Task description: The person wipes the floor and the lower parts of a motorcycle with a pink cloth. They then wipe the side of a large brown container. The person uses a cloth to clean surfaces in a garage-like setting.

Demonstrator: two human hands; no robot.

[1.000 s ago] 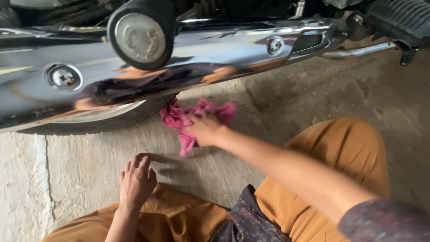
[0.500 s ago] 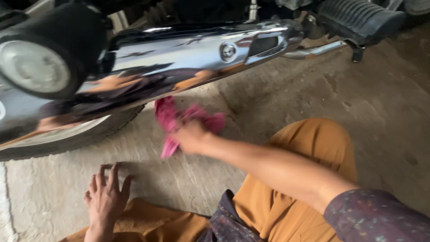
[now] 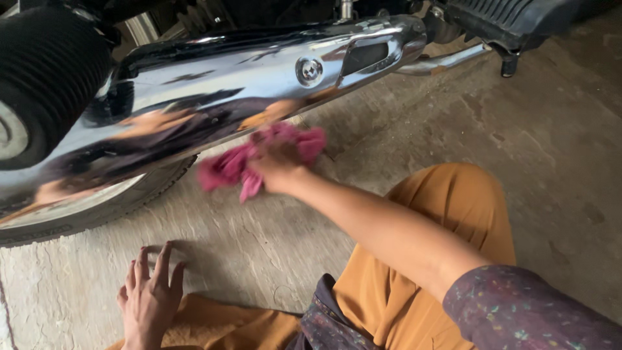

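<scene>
Here, the chrome exhaust pipe point(image 3: 214, 84) runs across the upper half of the frame, slanting down to the left, above the concrete floor point(image 3: 518, 129). Behind it at lower left sits the tyre point(image 3: 97, 207). The right arm stretches from the lower right corner up toward the centre, its hand point(image 3: 278, 170) with the grip bunched around a pink rag point(image 3: 230, 165) just under the pipe's lower edge. The left hand point(image 3: 150, 299) rests at the bottom left, fingers spread, fingertips on the floor beside an orange-trousered knee.
</scene>
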